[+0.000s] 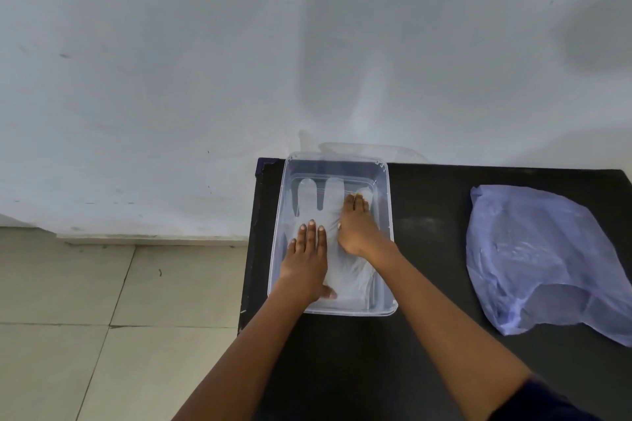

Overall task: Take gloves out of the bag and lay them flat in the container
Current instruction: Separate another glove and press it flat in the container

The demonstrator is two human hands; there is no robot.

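A clear plastic container stands at the left end of the black table. A pale translucent glove lies flat inside it, fingers pointing away from me. My left hand rests palm down on the glove's cuff half, fingers spread. My right hand presses on the glove's palm, its fingertips reaching the glove's right-hand fingers. Neither hand grips anything. A crumpled lilac plastic bag lies on the right of the table, apart from both hands.
The black table ends just left of the container, with tiled floor below. A white wall runs behind. A clear lid leans behind the container.
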